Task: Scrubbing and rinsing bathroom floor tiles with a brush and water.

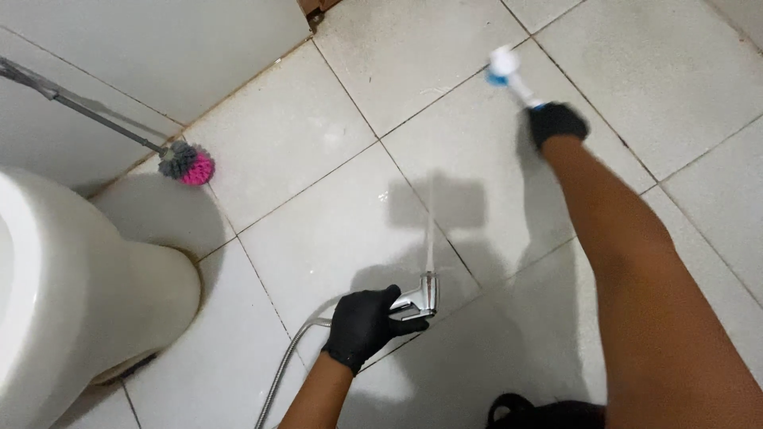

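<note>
Left hand (363,324), right of the toilet (71,294), grips the metal hand sprayer (419,299), aiming its jet across the floor tiles (318,159). Right hand (556,121), farther right, clasps a white-and-blue scrub brush (509,75) angled onto the wet tiles.

White toilet (71,294), pink-grey toilet brush (187,163)

Toilet (71,294) and hose (282,373) cut off at frame edges, blurred brush head (502,65) beyond right hand (556,121).
</note>
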